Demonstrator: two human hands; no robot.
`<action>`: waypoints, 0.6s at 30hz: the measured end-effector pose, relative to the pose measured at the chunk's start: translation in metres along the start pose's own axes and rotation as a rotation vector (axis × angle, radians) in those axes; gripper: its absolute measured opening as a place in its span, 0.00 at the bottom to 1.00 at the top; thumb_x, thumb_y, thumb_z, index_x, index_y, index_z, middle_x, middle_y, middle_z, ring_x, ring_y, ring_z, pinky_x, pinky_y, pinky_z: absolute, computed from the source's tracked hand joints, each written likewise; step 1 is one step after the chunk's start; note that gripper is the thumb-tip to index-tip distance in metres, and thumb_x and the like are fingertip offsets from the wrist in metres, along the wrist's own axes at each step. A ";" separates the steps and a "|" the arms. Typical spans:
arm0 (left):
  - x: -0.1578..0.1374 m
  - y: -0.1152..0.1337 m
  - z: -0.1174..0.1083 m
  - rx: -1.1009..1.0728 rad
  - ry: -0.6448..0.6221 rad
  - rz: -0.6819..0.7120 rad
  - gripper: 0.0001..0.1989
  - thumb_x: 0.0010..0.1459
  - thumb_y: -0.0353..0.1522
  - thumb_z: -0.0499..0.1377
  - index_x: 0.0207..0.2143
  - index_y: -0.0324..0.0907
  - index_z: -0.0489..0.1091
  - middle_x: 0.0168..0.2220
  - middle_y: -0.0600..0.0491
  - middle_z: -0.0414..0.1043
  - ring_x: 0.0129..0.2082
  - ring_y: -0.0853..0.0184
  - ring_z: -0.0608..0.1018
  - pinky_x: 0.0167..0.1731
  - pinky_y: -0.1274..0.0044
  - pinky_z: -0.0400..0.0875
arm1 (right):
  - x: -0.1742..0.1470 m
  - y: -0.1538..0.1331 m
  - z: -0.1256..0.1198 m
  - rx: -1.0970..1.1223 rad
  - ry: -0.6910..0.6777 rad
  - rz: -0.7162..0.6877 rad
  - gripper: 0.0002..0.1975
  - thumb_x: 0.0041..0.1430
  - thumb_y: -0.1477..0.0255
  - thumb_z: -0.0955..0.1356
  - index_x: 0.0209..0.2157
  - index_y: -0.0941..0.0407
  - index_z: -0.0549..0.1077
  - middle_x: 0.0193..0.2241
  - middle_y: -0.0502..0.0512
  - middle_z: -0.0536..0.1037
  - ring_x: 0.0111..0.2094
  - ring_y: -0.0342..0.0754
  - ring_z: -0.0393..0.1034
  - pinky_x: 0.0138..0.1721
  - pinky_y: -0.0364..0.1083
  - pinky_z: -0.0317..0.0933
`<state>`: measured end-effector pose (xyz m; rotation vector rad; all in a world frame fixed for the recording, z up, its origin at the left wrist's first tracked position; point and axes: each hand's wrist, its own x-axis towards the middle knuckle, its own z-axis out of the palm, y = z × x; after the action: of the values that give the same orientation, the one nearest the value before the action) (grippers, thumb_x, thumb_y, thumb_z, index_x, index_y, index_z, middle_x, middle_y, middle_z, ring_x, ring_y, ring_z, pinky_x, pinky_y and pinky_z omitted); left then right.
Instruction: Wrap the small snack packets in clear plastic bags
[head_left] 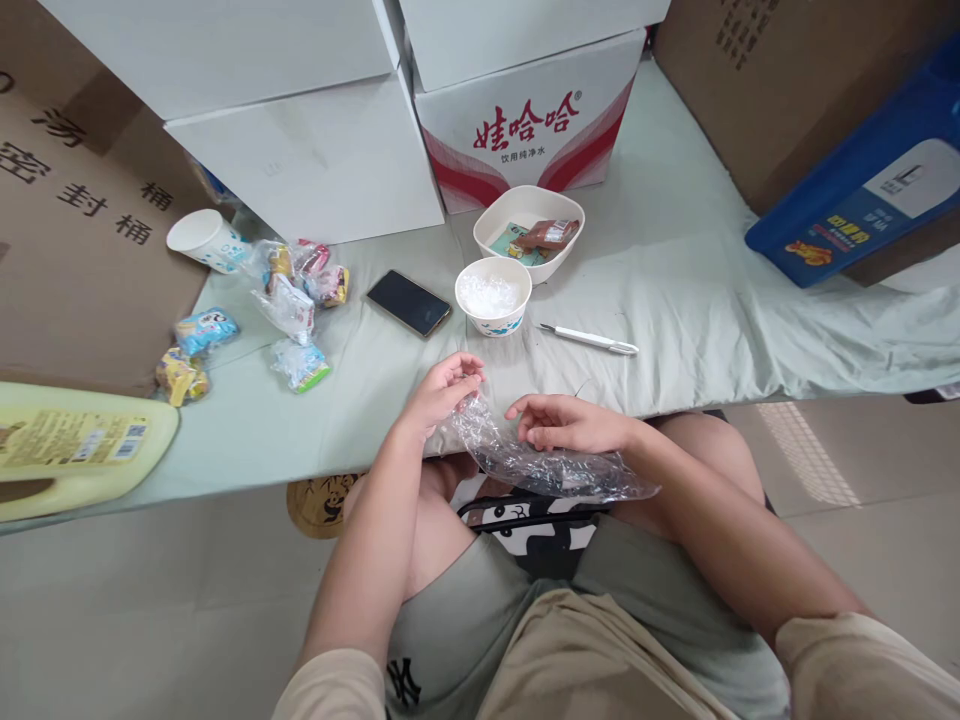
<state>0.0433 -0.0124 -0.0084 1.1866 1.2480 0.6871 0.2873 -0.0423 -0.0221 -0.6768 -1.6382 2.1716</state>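
Note:
A clear crumpled plastic bag stretches across my lap at the front edge of the cloth-covered surface. My left hand pinches its upper left end with closed fingers. Over the bag's middle lies my right hand, fingers curled and touching the plastic. Just beyond my hands stands a small paper bowl with clear plastic inside, and behind it a white dish holding a brown packet and a teal packet.
A black phone lies left of the bowl, a white pen-like tool to its right. Several wrapped snacks and a paper cup sit at the left. Cardboard boxes line the back; a yellow jug is nearest left.

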 end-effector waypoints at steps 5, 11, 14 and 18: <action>0.000 0.002 0.001 0.012 0.006 -0.006 0.18 0.49 0.39 0.65 0.41 0.42 0.69 0.37 0.53 0.71 0.28 0.72 0.73 0.19 0.83 0.57 | 0.000 0.000 0.000 -0.020 0.004 -0.005 0.19 0.64 0.63 0.68 0.53 0.56 0.66 0.36 0.51 0.71 0.32 0.41 0.64 0.33 0.43 0.63; -0.001 0.004 0.002 0.036 0.013 -0.005 0.19 0.48 0.40 0.65 0.41 0.42 0.69 0.37 0.52 0.71 0.28 0.72 0.72 0.20 0.82 0.58 | 0.000 0.000 0.001 -0.051 0.014 -0.008 0.19 0.64 0.63 0.68 0.53 0.56 0.66 0.35 0.51 0.71 0.32 0.41 0.63 0.34 0.43 0.62; -0.001 0.005 0.003 0.040 0.012 -0.004 0.18 0.47 0.40 0.65 0.40 0.42 0.69 0.37 0.53 0.71 0.27 0.72 0.72 0.21 0.82 0.60 | 0.000 0.000 0.001 -0.056 0.008 0.000 0.19 0.65 0.63 0.68 0.53 0.56 0.66 0.36 0.51 0.71 0.32 0.41 0.63 0.34 0.43 0.62; -0.001 0.005 0.005 0.047 0.007 -0.008 0.18 0.48 0.39 0.65 0.39 0.42 0.68 0.35 0.53 0.71 0.27 0.72 0.72 0.22 0.82 0.62 | 0.000 0.000 0.001 -0.055 0.014 0.000 0.19 0.65 0.63 0.68 0.53 0.56 0.66 0.36 0.51 0.71 0.32 0.41 0.64 0.33 0.43 0.62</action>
<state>0.0488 -0.0135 -0.0034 1.2180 1.2806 0.6596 0.2867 -0.0432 -0.0216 -0.7060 -1.6965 2.1241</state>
